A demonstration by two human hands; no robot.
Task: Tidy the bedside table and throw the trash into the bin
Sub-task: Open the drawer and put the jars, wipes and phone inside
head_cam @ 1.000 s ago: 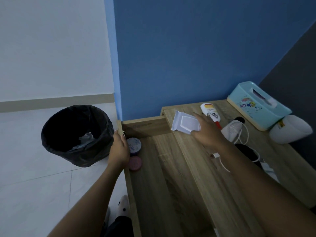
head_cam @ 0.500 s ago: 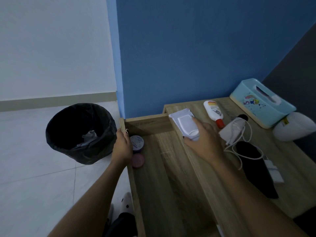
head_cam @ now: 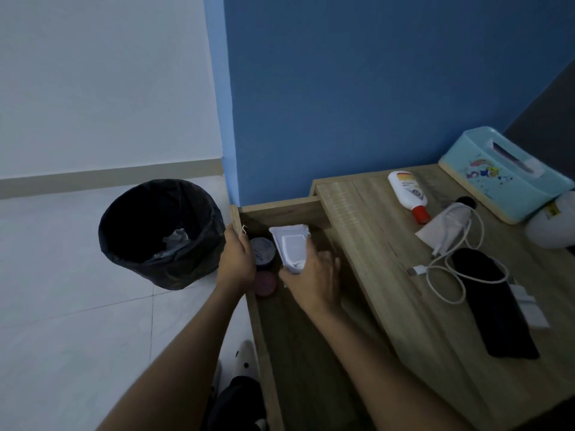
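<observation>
My right hand (head_cam: 314,275) holds a white wipes pack (head_cam: 291,245) over the open drawer (head_cam: 298,337) of the wooden bedside table (head_cam: 404,275). My left hand (head_cam: 236,259) grips the drawer's front left edge. Beside it in the drawer lie a round purple-lidded jar (head_cam: 264,251) and a pink round lid (head_cam: 265,283). A black-lined bin (head_cam: 158,231) with crumpled trash stands on the floor to the left. On the tabletop lie a white lotion bottle (head_cam: 406,192), a white charger cable (head_cam: 448,269) and a black cloth (head_cam: 494,303).
A light blue tissue box (head_cam: 504,172) and a white rounded object (head_cam: 550,225) sit at the table's back right. A white packet (head_cam: 445,227) lies under the cable. The blue wall stands behind; white tiled floor spreads left. My feet show below the drawer.
My right hand carried the wipes pack left off the tabletop and down over the drawer. My left hand stayed on the drawer edge.
</observation>
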